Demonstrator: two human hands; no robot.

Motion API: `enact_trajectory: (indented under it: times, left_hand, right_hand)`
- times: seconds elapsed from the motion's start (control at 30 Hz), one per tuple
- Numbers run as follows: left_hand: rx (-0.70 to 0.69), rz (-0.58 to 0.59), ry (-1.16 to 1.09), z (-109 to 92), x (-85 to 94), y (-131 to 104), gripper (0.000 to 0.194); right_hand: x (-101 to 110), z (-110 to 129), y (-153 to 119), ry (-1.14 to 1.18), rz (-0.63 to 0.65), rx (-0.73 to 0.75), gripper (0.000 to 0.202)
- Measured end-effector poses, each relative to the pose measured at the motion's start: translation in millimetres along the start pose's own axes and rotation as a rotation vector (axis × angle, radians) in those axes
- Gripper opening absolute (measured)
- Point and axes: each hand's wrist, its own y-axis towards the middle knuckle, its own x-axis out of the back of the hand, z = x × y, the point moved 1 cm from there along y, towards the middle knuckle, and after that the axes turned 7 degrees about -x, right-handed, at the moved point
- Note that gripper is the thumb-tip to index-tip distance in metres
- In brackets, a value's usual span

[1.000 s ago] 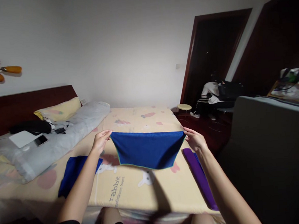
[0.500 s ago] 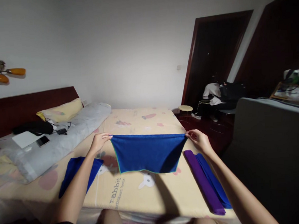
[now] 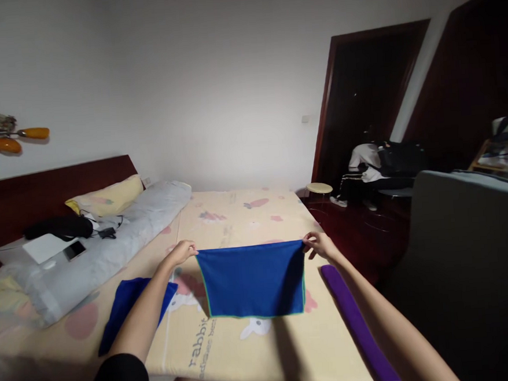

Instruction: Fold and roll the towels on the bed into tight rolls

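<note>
A blue cloth (image 3: 251, 280) with green edging is stretched between my two hands over the bed (image 3: 230, 354). My left hand (image 3: 184, 252) pinches its upper left corner, and my right hand (image 3: 321, 245) pinches the upper right one. Its lower edge hangs down close to the sheet; whether it touches I cannot tell. Beneath my left forearm lies another blue cloth (image 3: 125, 304), partly covered by the arm. A long folded purple cloth (image 3: 354, 317) rests near the bed's right edge, beside my right forearm.
At the left, a rolled grey quilt (image 3: 111, 264) carries a phone (image 3: 74, 250), a black bag (image 3: 59, 228) and cables. A yellow pillow (image 3: 106, 198) leans by the headboard (image 3: 53, 187). On the right stand a round stool (image 3: 319, 189), a chair heaped with clothes (image 3: 365, 165) and a grey panel (image 3: 470, 245).
Both hands have come slightly lower and closer together with the cloth. Its lower edge now hangs straighter and nearer the sheet. The blue cloth beside the purple one is now hidden by my right arm.
</note>
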Motion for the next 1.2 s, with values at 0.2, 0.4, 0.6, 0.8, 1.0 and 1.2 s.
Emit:
enact_trajectory:
  times: [0.2,0.4,0.6,0.8,1.0,1.2]
  left_hand:
    - [-0.121,-0.079,0.344,-1.0,-3.5,35.7,0.006]
    - [-0.245,-0.100,0.592,2.0,-7.9,15.2,0.023]
    - [-0.234,0.115,0.705,38.0,-86.6,-97.4,0.027]
    - [-0.090,0.295,0.732,62.3,-177.4,-218.5,0.030]
    - [0.000,0.343,0.735,68.4,-194.8,-264.7,0.035]
    - [0.020,0.368,0.708,78.5,-193.8,-280.3,0.045]
  right_hand:
    - [-4.8,9.5,41.5,0.001,-0.164,0.096,0.029]
    - [8.4,-11.6,35.9,-0.047,-0.238,0.216,0.035]
    - [-20.1,-115.6,-49.5,-0.083,-0.123,0.158,0.051]
    - [-63.7,-225.0,-157.4,-0.213,-0.078,0.028,0.048]
    - [-68.5,-264.9,-196.6,-0.323,-0.125,-0.028,0.032]
    - [-67.8,-291.7,-226.0,-0.530,-0.166,0.048,0.024]
